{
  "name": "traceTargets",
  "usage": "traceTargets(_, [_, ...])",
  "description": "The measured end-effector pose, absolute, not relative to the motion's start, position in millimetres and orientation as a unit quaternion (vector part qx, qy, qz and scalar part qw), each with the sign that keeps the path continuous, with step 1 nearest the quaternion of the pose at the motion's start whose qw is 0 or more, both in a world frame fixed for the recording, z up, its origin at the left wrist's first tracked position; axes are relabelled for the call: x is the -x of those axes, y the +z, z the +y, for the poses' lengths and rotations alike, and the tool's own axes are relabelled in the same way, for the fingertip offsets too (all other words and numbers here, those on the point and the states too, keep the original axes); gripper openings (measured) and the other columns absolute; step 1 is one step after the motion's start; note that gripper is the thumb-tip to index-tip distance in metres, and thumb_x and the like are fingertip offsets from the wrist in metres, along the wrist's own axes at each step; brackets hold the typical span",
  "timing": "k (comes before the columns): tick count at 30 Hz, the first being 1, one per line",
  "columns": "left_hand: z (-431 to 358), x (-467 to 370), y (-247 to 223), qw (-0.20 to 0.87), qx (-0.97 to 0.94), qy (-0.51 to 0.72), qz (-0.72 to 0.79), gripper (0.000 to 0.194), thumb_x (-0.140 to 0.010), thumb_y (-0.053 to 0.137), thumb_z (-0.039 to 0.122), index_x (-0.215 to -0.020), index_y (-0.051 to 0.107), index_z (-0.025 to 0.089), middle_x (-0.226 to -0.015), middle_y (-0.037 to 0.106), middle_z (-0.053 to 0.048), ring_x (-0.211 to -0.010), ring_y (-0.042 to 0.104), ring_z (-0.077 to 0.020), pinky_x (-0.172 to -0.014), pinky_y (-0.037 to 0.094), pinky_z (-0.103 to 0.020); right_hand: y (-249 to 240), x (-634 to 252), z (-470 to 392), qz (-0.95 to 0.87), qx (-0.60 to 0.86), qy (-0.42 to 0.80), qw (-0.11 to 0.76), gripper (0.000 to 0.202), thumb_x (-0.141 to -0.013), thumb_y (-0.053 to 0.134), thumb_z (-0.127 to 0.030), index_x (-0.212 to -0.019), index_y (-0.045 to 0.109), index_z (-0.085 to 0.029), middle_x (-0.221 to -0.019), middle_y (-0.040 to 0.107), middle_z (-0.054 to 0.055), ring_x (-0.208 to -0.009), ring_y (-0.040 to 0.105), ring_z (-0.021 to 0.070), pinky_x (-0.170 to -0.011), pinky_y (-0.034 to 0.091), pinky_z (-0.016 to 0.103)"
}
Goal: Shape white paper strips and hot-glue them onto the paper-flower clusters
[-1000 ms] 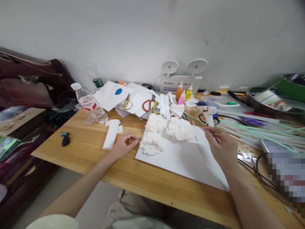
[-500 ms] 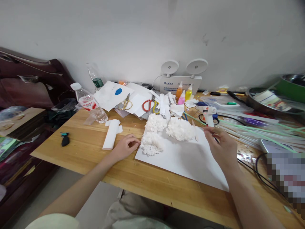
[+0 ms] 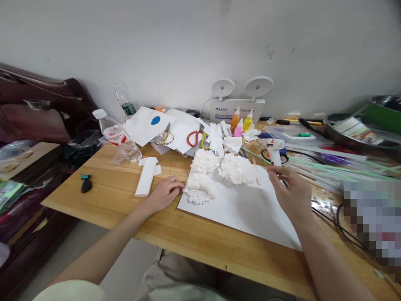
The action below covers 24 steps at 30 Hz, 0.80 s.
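My left hand (image 3: 166,193) rests on the wooden table, its fingers curled and the fingertips pinched at the left edge of a fluffy, fringed white paper piece (image 3: 198,192). Two more white ruffled clumps, one smaller (image 3: 205,161) and one larger (image 3: 237,169), lie beyond it on a large white sheet (image 3: 241,209). At the sheet's right side, my right hand (image 3: 290,188) is closed around the lower handle of a white glue gun (image 3: 273,147); part of the handle is hidden by the fingers. A thin wooden stick (image 3: 257,172) lies beside the larger clump.
To the left stand a water bottle (image 3: 117,136) and a rolled white paper piece (image 3: 146,177). Scissors (image 3: 164,137) lie on papers behind. Orange, pink and yellow squeeze bottles (image 3: 238,127) stand near the wall. Thin sticks and a black cable (image 3: 328,223) clutter the right.
My left hand has shifted very slightly to the left, fingers a little closer together. The right hand and the glue gun look almost unchanged.
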<state>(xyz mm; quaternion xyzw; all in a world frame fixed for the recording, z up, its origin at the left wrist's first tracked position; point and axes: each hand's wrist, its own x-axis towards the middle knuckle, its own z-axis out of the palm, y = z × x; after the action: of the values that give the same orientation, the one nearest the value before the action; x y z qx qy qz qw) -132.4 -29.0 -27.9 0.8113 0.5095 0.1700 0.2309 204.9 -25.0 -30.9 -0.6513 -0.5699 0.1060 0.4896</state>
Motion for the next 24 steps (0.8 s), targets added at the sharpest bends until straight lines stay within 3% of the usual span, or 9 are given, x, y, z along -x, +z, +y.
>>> traceTargets(10, [-27.6, 134.0, -26.6, 0.220, -0.821, 0.150, 0.505, 0.028, -0.082, 0.035, 0.017, -0.089, 0.062, 0.020, -0.086, 0.056, -0.004, -0.088, 0.050, -0.0193, -0.082, 0.039, -0.033, -30.6, -204.3, -24.8, -0.576, 0.650, 0.104, 0.484, 0.020, -0.076, 0.051, -0.034, -0.085, 0.063, -0.021, -0.082, 0.065, 0.003, -0.065, 0.058, 0.0161, -0.052, 0.044, 0.027])
traceTargets(24, [-22.2, 132.8, -24.6, 0.277, -0.761, 0.200, 0.551, 0.022, -0.077, 0.041, 0.015, -0.074, 0.062, 0.018, -0.082, 0.057, -0.003, -0.079, 0.053, -0.0163, -0.073, 0.042, -0.029, -28.9, -203.8, -26.0, -0.574, 0.649, 0.104, 0.489, 0.018, -0.075, 0.052, -0.031, -0.084, 0.063, -0.021, -0.082, 0.065, 0.003, -0.064, 0.058, 0.0156, -0.052, 0.044, 0.026])
